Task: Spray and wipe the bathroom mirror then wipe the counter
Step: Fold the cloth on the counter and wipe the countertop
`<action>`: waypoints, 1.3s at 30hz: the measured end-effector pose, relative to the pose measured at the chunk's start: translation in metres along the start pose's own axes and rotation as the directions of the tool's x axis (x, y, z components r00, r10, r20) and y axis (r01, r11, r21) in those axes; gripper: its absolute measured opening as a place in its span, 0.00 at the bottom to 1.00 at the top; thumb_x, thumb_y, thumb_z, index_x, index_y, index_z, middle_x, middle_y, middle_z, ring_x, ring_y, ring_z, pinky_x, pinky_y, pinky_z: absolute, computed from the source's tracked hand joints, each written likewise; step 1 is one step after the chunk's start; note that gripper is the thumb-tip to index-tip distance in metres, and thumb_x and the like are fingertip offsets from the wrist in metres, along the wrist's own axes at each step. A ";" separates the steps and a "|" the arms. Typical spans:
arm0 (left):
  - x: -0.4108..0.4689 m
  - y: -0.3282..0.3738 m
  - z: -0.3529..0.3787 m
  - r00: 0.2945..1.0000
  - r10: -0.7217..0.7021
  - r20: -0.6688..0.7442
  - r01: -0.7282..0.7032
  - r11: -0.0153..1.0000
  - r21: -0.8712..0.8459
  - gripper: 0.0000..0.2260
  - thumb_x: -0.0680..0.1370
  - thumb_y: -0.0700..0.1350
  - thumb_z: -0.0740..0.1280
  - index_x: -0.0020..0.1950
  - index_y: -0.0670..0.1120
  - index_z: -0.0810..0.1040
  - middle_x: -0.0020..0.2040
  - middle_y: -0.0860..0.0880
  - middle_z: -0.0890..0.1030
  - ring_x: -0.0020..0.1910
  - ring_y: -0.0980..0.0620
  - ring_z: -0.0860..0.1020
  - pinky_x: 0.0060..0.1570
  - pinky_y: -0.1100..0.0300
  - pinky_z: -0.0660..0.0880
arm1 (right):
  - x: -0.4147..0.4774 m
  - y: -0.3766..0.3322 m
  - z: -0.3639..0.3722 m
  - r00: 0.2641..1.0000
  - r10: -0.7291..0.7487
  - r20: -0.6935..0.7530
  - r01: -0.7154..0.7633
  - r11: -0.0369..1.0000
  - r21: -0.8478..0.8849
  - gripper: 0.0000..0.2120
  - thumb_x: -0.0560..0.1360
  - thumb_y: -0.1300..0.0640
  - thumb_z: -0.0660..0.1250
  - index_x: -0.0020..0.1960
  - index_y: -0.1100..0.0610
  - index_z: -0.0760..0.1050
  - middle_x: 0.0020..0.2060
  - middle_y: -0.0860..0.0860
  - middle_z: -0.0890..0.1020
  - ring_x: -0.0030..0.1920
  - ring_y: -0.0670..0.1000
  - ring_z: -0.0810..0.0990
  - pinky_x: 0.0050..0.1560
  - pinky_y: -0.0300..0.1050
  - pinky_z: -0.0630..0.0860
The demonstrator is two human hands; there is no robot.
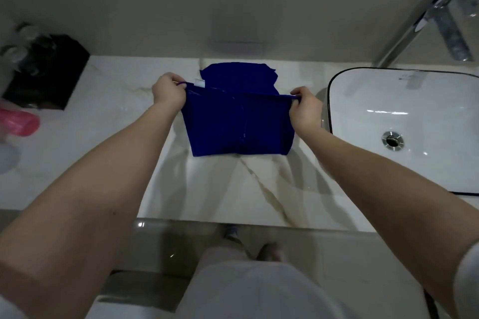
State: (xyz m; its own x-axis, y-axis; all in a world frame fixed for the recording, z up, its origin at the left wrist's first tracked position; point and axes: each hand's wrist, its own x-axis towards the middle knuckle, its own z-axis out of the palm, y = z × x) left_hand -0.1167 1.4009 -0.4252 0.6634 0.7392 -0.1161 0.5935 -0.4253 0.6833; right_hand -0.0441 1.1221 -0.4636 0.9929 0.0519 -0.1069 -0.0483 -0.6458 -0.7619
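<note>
Both hands on the cloth point(238, 122). My left hand point(168, 91) pinches its left top corner, my right hand point(303, 107) pinches the right one, so the held edge runs left-right between them, pulled fairly straight. Rest of it drapes down toward me onto the counter point(248, 189); a far flap lies flat behind, near the wall. Forearms reach forward, about level, right slightly closer to me. Sink point(404, 132) just right of my right hand. Looks like folding or spreading before wiping.
</note>
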 end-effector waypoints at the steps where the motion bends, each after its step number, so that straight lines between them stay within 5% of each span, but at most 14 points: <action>1: 0.013 0.005 0.007 1.000 0.000 -0.019 0.000 1.000 -0.006 0.08 0.79 0.41 0.63 0.56 0.43 0.78 0.57 0.45 0.79 0.57 0.47 0.76 0.50 0.63 0.68 | 0.013 -0.003 0.006 1.000 0.013 -0.022 -0.013 1.000 0.001 0.17 0.78 0.66 0.52 0.62 0.60 0.73 0.51 0.53 0.79 0.46 0.50 0.74 0.45 0.38 0.69; 5: 0.069 0.011 0.038 1.000 -0.003 -0.014 0.003 1.000 -0.010 0.07 0.77 0.41 0.67 0.54 0.42 0.80 0.55 0.45 0.81 0.55 0.48 0.77 0.54 0.64 0.70 | 0.068 -0.010 0.036 0.982 0.155 -0.105 -0.146 0.986 0.084 0.16 0.78 0.67 0.53 0.62 0.60 0.73 0.50 0.52 0.78 0.44 0.49 0.73 0.39 0.30 0.65; 9: 0.128 0.000 0.074 0.998 -0.054 -0.022 0.052 0.997 -0.057 0.07 0.76 0.38 0.66 0.52 0.42 0.81 0.53 0.45 0.82 0.50 0.50 0.79 0.47 0.70 0.69 | 0.119 -0.008 0.076 0.966 0.208 -0.155 -0.192 0.975 0.112 0.14 0.78 0.67 0.56 0.59 0.61 0.75 0.54 0.54 0.80 0.47 0.47 0.74 0.44 0.28 0.64; 12: 0.165 -0.011 0.096 1.000 -0.022 -0.015 0.022 1.000 0.019 0.10 0.79 0.39 0.61 0.56 0.42 0.81 0.57 0.47 0.81 0.56 0.50 0.78 0.46 0.74 0.65 | 0.151 -0.007 0.103 0.965 0.202 -0.167 -0.187 0.977 0.104 0.14 0.78 0.67 0.56 0.58 0.61 0.76 0.54 0.53 0.80 0.49 0.47 0.75 0.46 0.27 0.64; 15: 0.191 -0.021 0.116 0.996 0.069 0.051 -0.071 0.997 0.042 0.11 0.79 0.40 0.61 0.57 0.43 0.81 0.58 0.46 0.81 0.58 0.49 0.77 0.56 0.68 0.67 | 0.174 0.000 0.125 0.971 0.154 -0.182 -0.147 0.988 0.052 0.12 0.78 0.65 0.57 0.58 0.62 0.76 0.54 0.53 0.81 0.51 0.48 0.76 0.46 0.25 0.63; 22: 0.222 -0.039 0.150 0.991 0.077 0.106 -0.085 0.994 0.071 0.10 0.77 0.45 0.63 0.56 0.49 0.81 0.55 0.48 0.81 0.54 0.49 0.78 0.55 0.56 0.75 | 0.207 0.023 0.142 0.960 0.154 -0.236 -0.162 0.987 -0.017 0.13 0.80 0.60 0.59 0.62 0.61 0.74 0.57 0.55 0.79 0.58 0.53 0.76 0.48 0.27 0.60; 28: 0.210 -0.059 0.149 0.995 0.044 0.087 -0.057 0.986 0.155 0.13 0.77 0.42 0.61 0.61 0.49 0.74 0.59 0.47 0.77 0.57 0.46 0.75 0.58 0.50 0.72 | 0.184 0.025 0.145 0.995 0.027 -0.093 -0.041 0.987 -0.155 0.28 0.77 0.67 0.59 0.76 0.56 0.58 0.75 0.52 0.63 0.74 0.51 0.61 0.74 0.42 0.55; 31: 0.183 -0.057 0.142 0.995 0.049 0.086 -0.065 0.978 0.200 0.12 0.78 0.44 0.61 0.62 0.48 0.74 0.61 0.46 0.76 0.59 0.46 0.74 0.57 0.51 0.71 | 0.161 0.020 0.136 0.993 0.070 -0.096 -0.082 0.988 -0.132 0.33 0.75 0.69 0.57 0.77 0.53 0.55 0.75 0.50 0.63 0.73 0.51 0.62 0.75 0.45 0.56; 33: 0.153 -0.055 0.137 0.988 0.103 0.111 -0.122 0.975 0.184 0.12 0.79 0.45 0.61 0.62 0.48 0.74 0.61 0.46 0.75 0.59 0.45 0.73 0.57 0.52 0.71 | 0.138 0.018 0.131 0.990 0.115 -0.083 -0.121 0.990 -0.077 0.33 0.75 0.69 0.56 0.77 0.53 0.55 0.73 0.50 0.66 0.70 0.53 0.67 0.69 0.39 0.59; 36: 0.094 -0.065 0.131 0.947 0.265 0.180 -0.290 0.949 0.128 0.11 0.78 0.46 0.63 0.59 0.47 0.76 0.59 0.44 0.75 0.57 0.44 0.72 0.56 0.50 0.71 | 0.089 0.025 0.126 0.998 0.048 -0.035 -0.052 0.990 -0.131 0.29 0.76 0.68 0.56 0.76 0.55 0.59 0.71 0.52 0.68 0.69 0.54 0.68 0.70 0.43 0.61; 39: 0.033 -0.090 0.129 0.850 0.477 0.223 -0.525 0.802 0.285 0.09 0.76 0.47 0.67 0.55 0.46 0.78 0.55 0.45 0.78 0.53 0.43 0.74 0.53 0.50 0.69 | 0.042 0.045 0.123 0.999 -0.024 0.027 0.027 0.988 -0.150 0.26 0.77 0.67 0.57 0.74 0.58 0.63 0.73 0.53 0.66 0.72 0.54 0.65 0.73 0.49 0.61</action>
State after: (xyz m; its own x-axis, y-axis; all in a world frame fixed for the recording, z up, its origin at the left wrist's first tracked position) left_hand -0.0895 1.3965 -0.5839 0.9486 0.3094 0.0667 0.2580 -0.8780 0.4032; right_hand -0.0182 1.1886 -0.5812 0.9905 0.0877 -0.1062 -0.0043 -0.7512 -0.6600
